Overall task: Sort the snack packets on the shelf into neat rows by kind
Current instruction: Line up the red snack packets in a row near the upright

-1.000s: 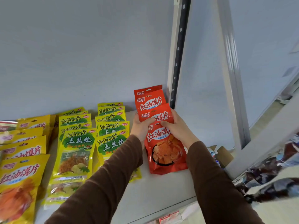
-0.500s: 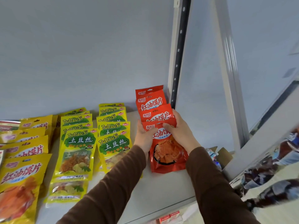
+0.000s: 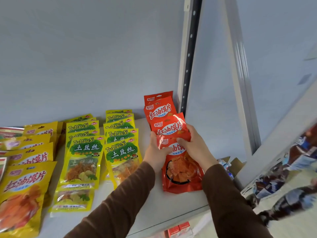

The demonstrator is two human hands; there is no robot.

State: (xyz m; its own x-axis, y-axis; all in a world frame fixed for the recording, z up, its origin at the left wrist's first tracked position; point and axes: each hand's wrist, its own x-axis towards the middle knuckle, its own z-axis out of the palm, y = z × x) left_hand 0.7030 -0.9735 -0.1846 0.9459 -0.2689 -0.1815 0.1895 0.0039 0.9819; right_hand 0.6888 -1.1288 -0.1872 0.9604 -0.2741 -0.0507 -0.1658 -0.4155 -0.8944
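Note:
A row of red snack packets (image 3: pixel 161 110) runs front to back at the right end of the white shelf (image 3: pixel 154 208). Both hands grip the front red packet (image 3: pixel 181 176), which lies flat on the shelf. My left hand (image 3: pixel 155 152) holds its left edge near the top. My right hand (image 3: pixel 195 146) holds its top right, thumb across the label. Two rows of yellow-green TuDouSi packets (image 3: pixel 85 152) lie to the left. Yellow packets with red lettering (image 3: pixel 24 189) fill the far left.
A white upright post with a black slotted strip (image 3: pixel 188 66) stands just behind the red row. An open cardboard box (image 3: pixel 235 165) sits beyond the shelf's right end. Red cartons (image 3: pixel 178 229) show on the shelf below. A blurred patterned surface (image 3: pixel 283 182) lies at right.
Both hands have kept their hold on the front red packet and pulled it slightly toward the shelf's front edge. The other rows have not moved.

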